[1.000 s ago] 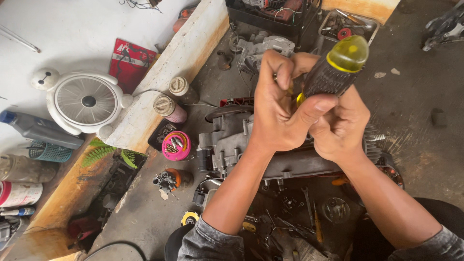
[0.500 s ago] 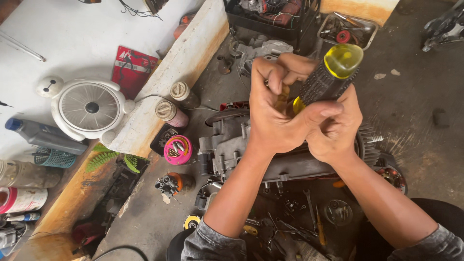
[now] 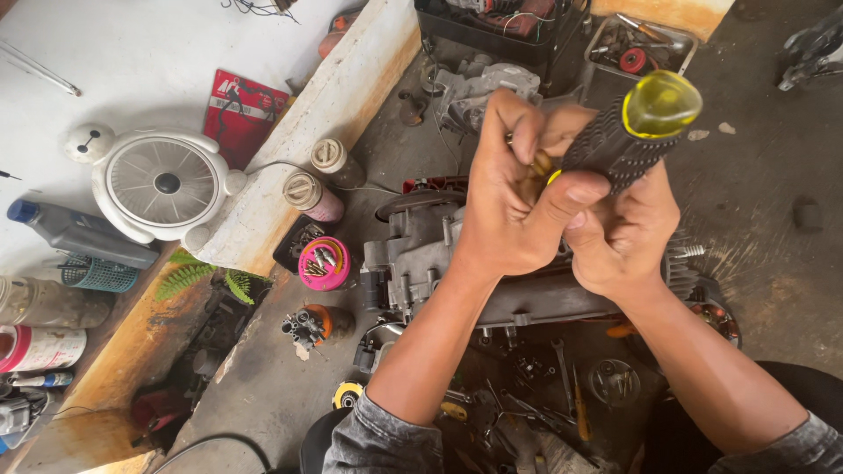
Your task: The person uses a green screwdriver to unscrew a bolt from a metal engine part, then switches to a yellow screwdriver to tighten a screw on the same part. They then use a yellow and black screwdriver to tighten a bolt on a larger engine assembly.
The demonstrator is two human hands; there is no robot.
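Screwdriver higher; 2 hands round it.

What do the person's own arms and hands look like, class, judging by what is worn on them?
Both the left hand and right hand are bare, with no gloves. Dark grey sleeves are pushed up near the elbows, leaving the forearms uncovered.

Premises: a small-engine repair workshop, work done at floor level. Evidence: a stripped metal engine casing sits on a stained, oily concrete floor; loose wrenches and bolts lie scattered beside it. A tray of spare parts, a pink tub of screws and lubricant bottles stand near. A small white fan rests on the raised ledge.
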